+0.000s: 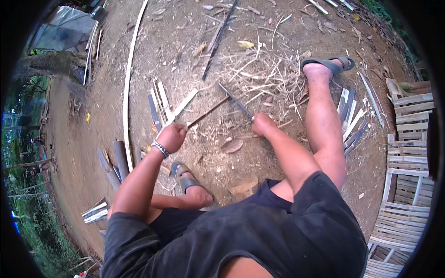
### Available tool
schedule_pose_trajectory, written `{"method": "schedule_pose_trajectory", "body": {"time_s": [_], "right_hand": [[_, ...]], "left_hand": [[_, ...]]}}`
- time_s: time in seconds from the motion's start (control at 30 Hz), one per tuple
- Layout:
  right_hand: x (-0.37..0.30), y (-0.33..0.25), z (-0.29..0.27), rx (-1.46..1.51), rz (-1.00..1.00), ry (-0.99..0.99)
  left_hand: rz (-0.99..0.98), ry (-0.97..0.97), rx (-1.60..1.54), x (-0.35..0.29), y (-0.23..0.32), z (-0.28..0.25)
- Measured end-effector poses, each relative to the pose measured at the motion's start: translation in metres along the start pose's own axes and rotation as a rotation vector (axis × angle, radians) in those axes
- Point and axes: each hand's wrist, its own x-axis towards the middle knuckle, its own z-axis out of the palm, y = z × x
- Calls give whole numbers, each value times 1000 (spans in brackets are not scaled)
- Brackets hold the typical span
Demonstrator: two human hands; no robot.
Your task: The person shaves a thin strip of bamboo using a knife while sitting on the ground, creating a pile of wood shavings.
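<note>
My left hand (171,137), with a braided bracelet at the wrist, is closed round a thin brown stick (208,112) that slants up to the right. My right hand (263,125) grips a knife (236,100) by its handle, which the fingers mostly cover. The narrow dark blade points up to the left. In the picture, blade and stick cross near the stick's far end; whether they touch I cannot tell. Just beyond my left hand is a pale flat strip (185,102), beside several dark and pale strips (157,104).
Curly shavings (264,76) litter the dirt before me. A long pale pole (128,88) lies at left, a dark strip (218,39) ahead. Split bamboo pieces (348,109) lie by my right leg. Slatted bamboo panels (408,157) stand at right. My sandalled feet flank the work spot.
</note>
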Motion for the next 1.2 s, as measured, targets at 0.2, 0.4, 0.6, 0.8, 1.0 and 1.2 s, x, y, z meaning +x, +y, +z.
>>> {"method": "schedule_pose_trajectory", "body": {"time_s": [0.2,0.4,0.6,0.8,1.0,1.2], "right_hand": [[-50,-78,-8,7,-100,-183],[-40,-79,-2,17,-161,-173],[-13,-33,3,-30,-26,-43],[-59,-88,-7,-24,-229,-138],[-31,-64,-7,-29,-60,-141],[-12,-21,8,-43,-37,-85]], "left_hand": [[-133,-103,64,1,-19,-9],[-206,-115,-60,0,-11,-14],[-151,-74,-27,-1,-15,-8],[-6,-12,281,-9,22,-13],[-1,-19,331,-18,31,-11],[11,-9,328,-11,26,-8]]}}
